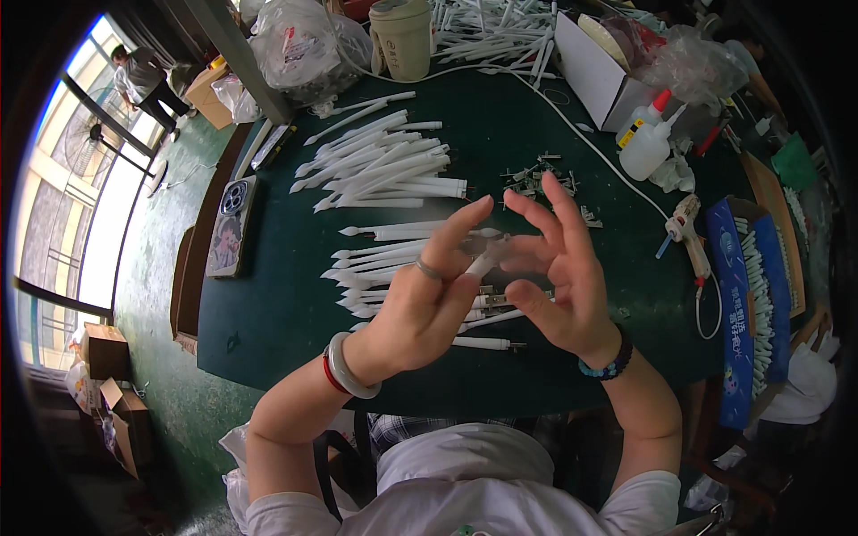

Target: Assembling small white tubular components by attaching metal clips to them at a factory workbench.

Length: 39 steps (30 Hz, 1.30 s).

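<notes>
Person (152,80), one, in a dark top: standing in the background, far to the left of and beyond the left hand.

Phone (230,234), one, in a picture-printed case: flat on the dark green table (268,330), well left of the left hand.

Loose pile of white sticks (384,161) with pointed, flame-shaped tips: beyond the left hand.

Row of white sticks (375,272), same tips: just left of the left hand and partly hidden under it, tips pointing left.

Left hand (424,299): ring on one finger, pale bangle and red cord at the wrist; thumb and fingers pinching a short white piece.

White piece (483,262): raised above the table, tilted, between the two hands; its far end blurred.

Right hand (572,286): dark beaded bracelet; palm open, fingers and thumb spread; blur hides whether any fingertip touches the white piece.

Small metal parts (541,177), scattered cluster: beyond the right hand's fingertips.

White squeeze bottle (645,154): right of and beyond the right hand.

Glue gun (686,228), white: to the right of the right hand.

Blue box (728,357), filled with white sticks: farther right of the right hand.
</notes>
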Motion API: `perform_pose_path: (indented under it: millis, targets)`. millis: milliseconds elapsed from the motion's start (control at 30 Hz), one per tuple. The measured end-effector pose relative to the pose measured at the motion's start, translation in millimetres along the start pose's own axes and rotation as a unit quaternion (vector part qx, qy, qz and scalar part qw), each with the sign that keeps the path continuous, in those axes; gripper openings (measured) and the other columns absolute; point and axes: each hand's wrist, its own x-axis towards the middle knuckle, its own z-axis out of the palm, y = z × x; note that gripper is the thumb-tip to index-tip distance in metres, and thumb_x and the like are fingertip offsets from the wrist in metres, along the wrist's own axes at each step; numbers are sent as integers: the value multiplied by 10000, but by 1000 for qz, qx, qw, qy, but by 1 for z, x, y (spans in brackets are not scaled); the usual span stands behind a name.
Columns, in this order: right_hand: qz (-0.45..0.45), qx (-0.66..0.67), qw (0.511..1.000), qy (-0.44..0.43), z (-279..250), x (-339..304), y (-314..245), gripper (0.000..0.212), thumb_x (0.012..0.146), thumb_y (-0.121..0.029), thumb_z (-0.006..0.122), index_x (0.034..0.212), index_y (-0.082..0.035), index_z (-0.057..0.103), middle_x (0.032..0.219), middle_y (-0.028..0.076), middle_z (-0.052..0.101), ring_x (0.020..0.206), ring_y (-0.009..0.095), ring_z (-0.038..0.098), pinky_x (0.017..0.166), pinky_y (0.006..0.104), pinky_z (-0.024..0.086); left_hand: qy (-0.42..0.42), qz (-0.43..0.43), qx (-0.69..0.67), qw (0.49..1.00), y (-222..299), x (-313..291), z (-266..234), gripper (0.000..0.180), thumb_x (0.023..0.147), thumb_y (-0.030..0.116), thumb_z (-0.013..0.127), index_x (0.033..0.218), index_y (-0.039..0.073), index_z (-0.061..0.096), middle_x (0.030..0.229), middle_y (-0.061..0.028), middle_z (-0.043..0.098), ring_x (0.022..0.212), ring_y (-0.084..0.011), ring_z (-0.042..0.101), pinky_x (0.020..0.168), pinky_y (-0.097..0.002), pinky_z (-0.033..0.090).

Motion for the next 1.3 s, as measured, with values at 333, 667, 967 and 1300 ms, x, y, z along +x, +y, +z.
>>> perform_pose_path:
  millis: [333, 667, 967, 1300]
  targets:
    - [-2, -317, 947, 51, -40, 17, 25, 158, 773, -40, 632, 928, -13, 610, 891, 75, 611, 736, 136, 593, 628, 230, 480, -117, -154, -256, 947, 8, 7, -16, 480, 823, 39, 253, 1295, 67, 342, 519, 28, 347, 418, -46, 311, 408, -182, 279]
    - [39, -107, 993, 40, 2, 5, -5, 142, 726, -14, 686, 860, 0, 642, 806, 56, 610, 648, 84, 579, 562, 194, 461, -85, 27, 106, 990, 1, 7, -5, 573, 808, -61, 399, 1346, 90, 273, 981, -242, 571, 655, -324, 591, 635, -372, 476]
    - [148, -11, 986, 77, 6, -1, -7, 66, 764, -50, 667, 779, -6, 619, 699, 16, 607, 610, 35, 546, 524, 156, 424, -68, 103, 218, 968, -2, 5, 4, 631, 772, -66, 433, 1359, 98, 271, 864, -237, 580, 612, -352, 587, 589, -354, 477]
    - [211, 51, 974, 66, -3, 4, 10, 132, 802, -120, 653, 858, -6, 613, 756, 23, 623, 661, 46, 571, 549, 168, 473, -81, 25, 147, 985, -14, 11, 5, 573, 801, -50, 378, 1357, 53, 285, 519, 4, 456, 434, -72, 463, 439, -214, 359]
